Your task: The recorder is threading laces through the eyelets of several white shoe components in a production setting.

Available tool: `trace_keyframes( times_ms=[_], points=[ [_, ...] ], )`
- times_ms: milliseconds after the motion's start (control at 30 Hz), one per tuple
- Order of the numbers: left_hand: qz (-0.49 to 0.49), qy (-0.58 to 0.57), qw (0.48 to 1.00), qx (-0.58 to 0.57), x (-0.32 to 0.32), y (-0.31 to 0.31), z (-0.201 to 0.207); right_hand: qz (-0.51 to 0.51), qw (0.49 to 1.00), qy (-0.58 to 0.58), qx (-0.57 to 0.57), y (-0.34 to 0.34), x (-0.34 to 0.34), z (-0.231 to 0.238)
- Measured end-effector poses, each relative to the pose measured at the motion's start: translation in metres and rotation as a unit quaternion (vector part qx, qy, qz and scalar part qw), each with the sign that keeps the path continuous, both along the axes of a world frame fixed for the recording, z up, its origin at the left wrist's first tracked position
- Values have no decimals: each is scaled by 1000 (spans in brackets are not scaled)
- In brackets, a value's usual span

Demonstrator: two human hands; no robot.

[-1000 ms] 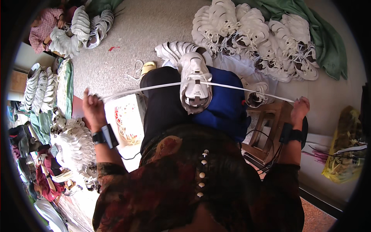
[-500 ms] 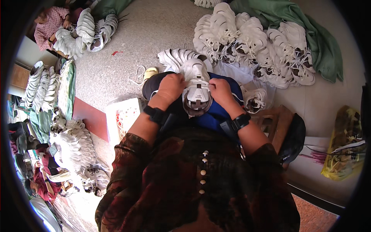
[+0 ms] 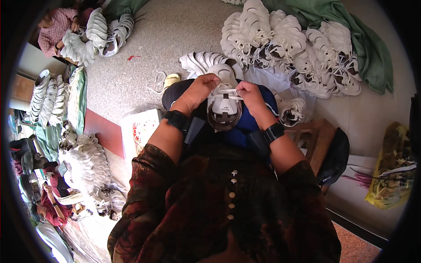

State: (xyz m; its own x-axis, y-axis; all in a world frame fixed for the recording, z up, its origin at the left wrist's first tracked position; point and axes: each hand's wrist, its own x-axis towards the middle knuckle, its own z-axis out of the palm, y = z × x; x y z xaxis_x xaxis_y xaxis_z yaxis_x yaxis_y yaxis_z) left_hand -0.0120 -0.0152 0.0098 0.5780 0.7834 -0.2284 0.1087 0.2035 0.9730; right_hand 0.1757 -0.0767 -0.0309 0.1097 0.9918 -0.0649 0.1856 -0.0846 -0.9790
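A white shoe upper (image 3: 217, 105) with a grey mesh tongue and brown lining rests on my lap, its toe pointing away from me. A white shoelace (image 3: 230, 91) crosses over its front. At the upper's left side my left hand (image 3: 201, 90) is closed, fingertips pinched near the lace. My right hand (image 3: 253, 97) grips the lace on the other side, thumb and fingers pressed together. Just beyond the toe lies a fanned row of white uppers (image 3: 206, 63). Beside my right forearm sits another laced white upper (image 3: 290, 109).
Heaped laced uppers (image 3: 280, 41) lie at far right beside green cloth (image 3: 372, 57). A white box of laces (image 3: 142, 127) stands left of my lap, a wooden stool (image 3: 313, 136) right. More uppers (image 3: 85, 162) are piled at left. A person (image 3: 55, 33) handles uppers at far left.
My left hand has risen slightly and moved right toward the toe. The lace now stretches visibly across the upper between my hands. The view has shifted slightly.
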Motion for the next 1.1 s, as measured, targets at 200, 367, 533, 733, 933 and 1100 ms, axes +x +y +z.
trace_keyframes(
  times_ms=[200, 367, 533, 733, 933, 1100],
  points=[
    [-17, 71, 994, 79, -15, 8, -24, 63, 974, 195, -98, 7, 6, 27],
    [-2, -20, 998, 63, -10, 4, -26, 70, 994, 71, -53, 0, 3, 34],
    [8, -50, 998, 42, -11, 4, -34, -12, 992, -111, 59, -9, -7, 15],
    [23, -39, 997, 62, -11, 0, -35, -133, 929, -320, 129, -6, -5, 1],
    [106, 191, 919, 329, -6, -12, -26, -131, 989, -48, 48, -7, -12, 9],
    [131, 261, 895, 337, -8, -11, -25, -62, 986, 132, -83, -4, -5, 13]
  ],
)
